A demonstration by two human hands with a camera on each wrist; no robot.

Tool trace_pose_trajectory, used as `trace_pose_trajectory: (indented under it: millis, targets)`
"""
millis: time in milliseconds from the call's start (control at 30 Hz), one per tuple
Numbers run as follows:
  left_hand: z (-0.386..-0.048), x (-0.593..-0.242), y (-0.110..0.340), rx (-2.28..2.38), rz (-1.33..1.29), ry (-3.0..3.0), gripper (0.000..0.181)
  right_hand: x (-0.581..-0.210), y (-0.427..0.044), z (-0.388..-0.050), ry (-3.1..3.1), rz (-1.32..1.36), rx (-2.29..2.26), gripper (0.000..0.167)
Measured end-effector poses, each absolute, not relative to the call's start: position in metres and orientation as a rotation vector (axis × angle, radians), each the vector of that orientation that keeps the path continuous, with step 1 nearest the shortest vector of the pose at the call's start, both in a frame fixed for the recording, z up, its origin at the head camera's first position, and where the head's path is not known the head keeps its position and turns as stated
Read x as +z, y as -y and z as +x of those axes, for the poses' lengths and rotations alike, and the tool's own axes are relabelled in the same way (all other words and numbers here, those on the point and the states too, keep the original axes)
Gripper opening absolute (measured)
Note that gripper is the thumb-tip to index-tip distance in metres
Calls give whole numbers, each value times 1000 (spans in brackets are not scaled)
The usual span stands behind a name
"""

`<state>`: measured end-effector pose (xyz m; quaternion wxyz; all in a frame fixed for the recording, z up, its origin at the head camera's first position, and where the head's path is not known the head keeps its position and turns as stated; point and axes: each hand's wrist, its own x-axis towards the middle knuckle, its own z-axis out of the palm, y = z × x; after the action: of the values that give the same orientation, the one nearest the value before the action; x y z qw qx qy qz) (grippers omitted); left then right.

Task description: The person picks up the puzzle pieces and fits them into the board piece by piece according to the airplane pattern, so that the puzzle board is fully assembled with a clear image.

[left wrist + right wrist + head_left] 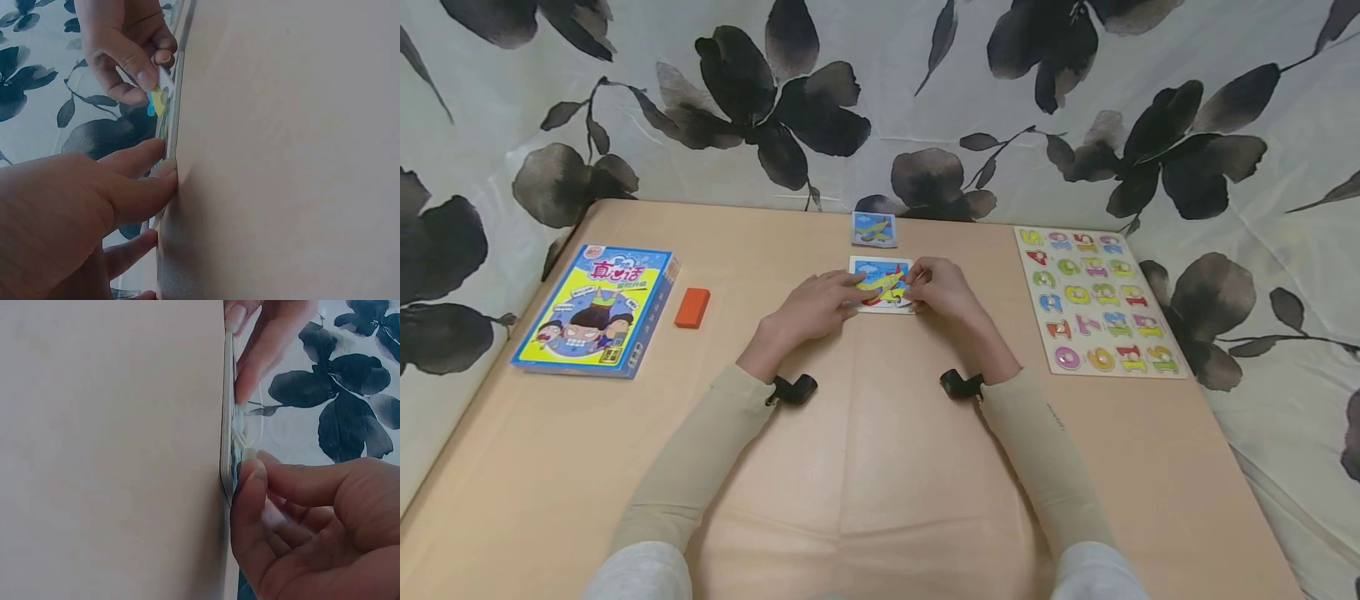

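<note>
A small jigsaw puzzle (872,268) with a yellow airplane picture in a white frame lies flat at the table's middle. My left hand (824,303) rests at its left side, fingers mostly straight; in the left wrist view its thumb (150,190) touches the near edge. My right hand (946,289) is at the puzzle's right side. Between thumb and forefinger it pinches a puzzle piece (159,103), yellow and blue on its face, tilted above the frame. Seen edge-on in the right wrist view, the puzzle frame (227,425) stays on the table.
Behind the puzzle sits a smaller airplane picture (874,230). On the left are a blue and yellow box (597,310) and an orange block (692,308). A board of colourful letters and numbers (1101,302) lies on the right. Flower-patterned cloth (880,108) hangs behind the table.
</note>
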<state>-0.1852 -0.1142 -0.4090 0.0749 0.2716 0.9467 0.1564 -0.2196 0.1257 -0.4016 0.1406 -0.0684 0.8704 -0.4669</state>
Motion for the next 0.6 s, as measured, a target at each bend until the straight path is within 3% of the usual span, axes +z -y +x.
trace_pose_trajectory:
  millis: [333,600]
  targets:
    - [-185,-408,113,476,805,-2828,43,-400,-119,-217,-2527,-73,-1314,12]
    - [-186,-410,113,482,802,-2840,42,-400,-108,-215,-2681,-139,-1125,12]
